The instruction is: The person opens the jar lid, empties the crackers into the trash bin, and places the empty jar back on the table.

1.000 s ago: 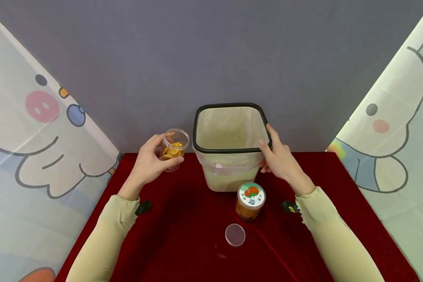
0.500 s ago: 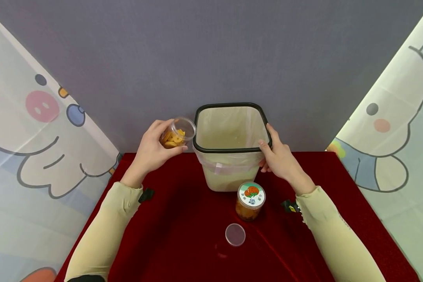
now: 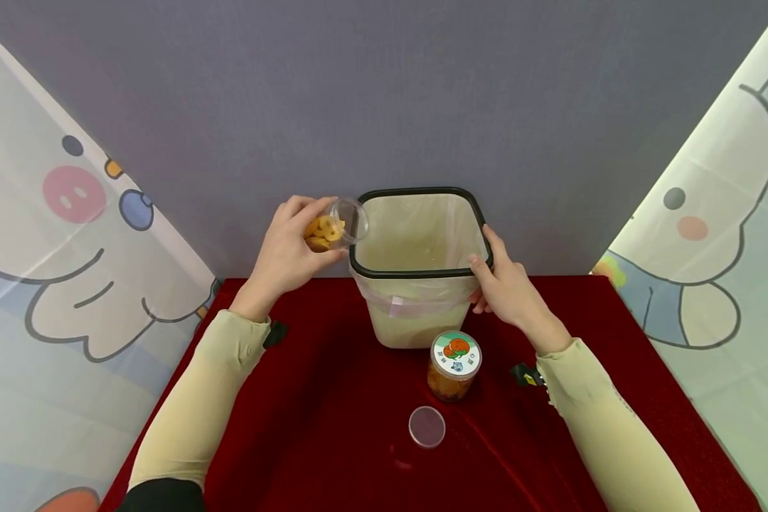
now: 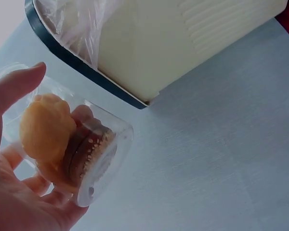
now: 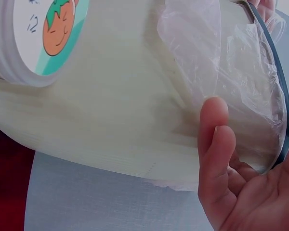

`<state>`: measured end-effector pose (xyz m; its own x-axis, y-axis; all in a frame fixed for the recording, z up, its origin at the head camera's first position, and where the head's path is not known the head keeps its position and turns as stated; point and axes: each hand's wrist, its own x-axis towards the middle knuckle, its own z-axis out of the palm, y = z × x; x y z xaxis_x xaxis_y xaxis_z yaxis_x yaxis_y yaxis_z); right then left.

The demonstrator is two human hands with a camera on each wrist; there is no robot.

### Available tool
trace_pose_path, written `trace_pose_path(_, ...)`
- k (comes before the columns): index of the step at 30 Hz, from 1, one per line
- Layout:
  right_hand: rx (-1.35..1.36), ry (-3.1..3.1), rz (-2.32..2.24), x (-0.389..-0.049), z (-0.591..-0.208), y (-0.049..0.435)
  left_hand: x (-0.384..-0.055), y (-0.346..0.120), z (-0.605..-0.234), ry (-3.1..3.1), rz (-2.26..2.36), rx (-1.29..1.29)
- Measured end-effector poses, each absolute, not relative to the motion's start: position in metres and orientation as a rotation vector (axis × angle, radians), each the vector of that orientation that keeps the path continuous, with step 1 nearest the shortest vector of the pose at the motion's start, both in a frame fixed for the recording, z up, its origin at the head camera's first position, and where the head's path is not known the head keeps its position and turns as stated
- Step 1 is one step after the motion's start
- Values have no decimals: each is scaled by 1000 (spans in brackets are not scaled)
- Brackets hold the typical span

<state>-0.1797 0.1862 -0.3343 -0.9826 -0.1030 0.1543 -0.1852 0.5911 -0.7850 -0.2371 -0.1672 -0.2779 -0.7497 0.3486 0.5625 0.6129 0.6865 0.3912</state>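
My left hand (image 3: pixel 291 249) holds a clear plastic jar (image 3: pixel 353 222) without a lid, tipped on its side with its mouth toward the trash bin. Inside the jar lie yellow-orange biscuits (image 3: pixel 326 229); the left wrist view also shows darker pieces with sesame (image 4: pixel 89 151). The jar's mouth overlaps the left side of the bin's black rim (image 3: pixel 416 274) in the head view. My right hand (image 3: pixel 508 288) grips the trash bin (image 3: pixel 416 327) at its right front, thumb over the rim and fingers against the outside. A translucent bag (image 5: pixel 192 43) lines the bin and folds over its edge.
A second jar (image 3: pixel 451 384), capped with a lid bearing an orange fruit picture, stands right in front of the bin. A clear round lid (image 3: pixel 427 427) lies nearer on the red cloth (image 3: pixel 320 427). Behind the bin rises a grey wall (image 3: pixel 384 92).
My left hand has lifted the jar up and to the right, tipping it from nearly upright onto its side at the bin's rim. The right hand and the bin have stayed in place.
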Motion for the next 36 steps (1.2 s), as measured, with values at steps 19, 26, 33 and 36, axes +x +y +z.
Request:
trace_pose_path(19, 260, -2715, 1342, -181, -335, 186, -255, -152, -277, -2314, -483, -832)
trace_pose_path(26, 251, -2713, 1351, -181, -336, 185, -260, -150, -278, -2208, -353, -885)
trace_pose_path(33, 253, -2711, 1351, -181, -335, 184, -264, -147, -279, -2151, -295, -884)
trace_pose_path(36, 248, -2713, 1357, -181, -335, 185, -264, -146, -279, -2124, -267, -886)
